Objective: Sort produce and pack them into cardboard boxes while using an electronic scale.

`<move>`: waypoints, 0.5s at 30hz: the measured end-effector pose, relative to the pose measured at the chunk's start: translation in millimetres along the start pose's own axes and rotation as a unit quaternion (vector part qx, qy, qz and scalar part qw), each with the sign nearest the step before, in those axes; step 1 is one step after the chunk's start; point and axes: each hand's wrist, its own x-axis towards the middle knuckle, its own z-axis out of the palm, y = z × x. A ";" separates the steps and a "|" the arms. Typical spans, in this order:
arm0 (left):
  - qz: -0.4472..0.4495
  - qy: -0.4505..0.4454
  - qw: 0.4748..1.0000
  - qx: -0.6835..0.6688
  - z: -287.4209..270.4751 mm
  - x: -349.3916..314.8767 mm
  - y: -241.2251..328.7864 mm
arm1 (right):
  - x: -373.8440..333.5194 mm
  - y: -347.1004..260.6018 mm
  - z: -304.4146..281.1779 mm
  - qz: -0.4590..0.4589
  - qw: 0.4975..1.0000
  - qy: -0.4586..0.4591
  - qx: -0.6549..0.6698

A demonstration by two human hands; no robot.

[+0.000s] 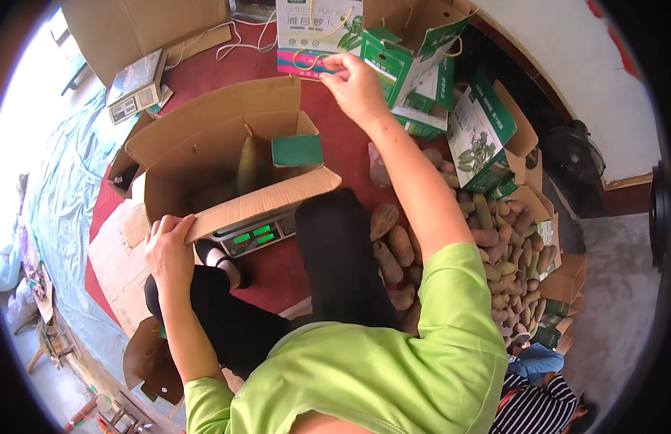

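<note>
The left hand (169, 249) grips the near flap of the cardboard box (227, 155) on the scale (254, 235); the right hand (353, 85) pinches a green-and-white carton (317, 32) beyond it. Steadying that flap should keep the box square on the scale; lift the carton clear of its neighbours.

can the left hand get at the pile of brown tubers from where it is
Probably not directly: the left hand grips the cardboard box's flap, and the person's dark-trousered legs lie between it and the tuber pile.

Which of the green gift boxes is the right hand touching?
The right hand grips the open green box at the top centre, by its flap; the other green boxes sit untouched further right.
</note>
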 end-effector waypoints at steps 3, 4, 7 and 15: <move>0.013 -0.001 1.000 -0.006 -0.3 0.7 1.2 | 21.6 42.2 -21.9 0.027 0.985 0.025 -0.168; 0.012 0.003 1.000 -0.009 -0.9 0.3 1.1 | 27.7 56.9 -28.5 0.039 0.979 0.060 -0.192; 0.006 0.003 1.000 -0.014 -3.5 -1.3 0.8 | 36.7 70.1 -45.2 0.055 0.968 0.141 -0.202; 0.000 -0.001 1.000 -0.019 -4.9 2.4 3.5 | 42.3 74.4 -56.5 -0.011 0.935 0.179 -0.306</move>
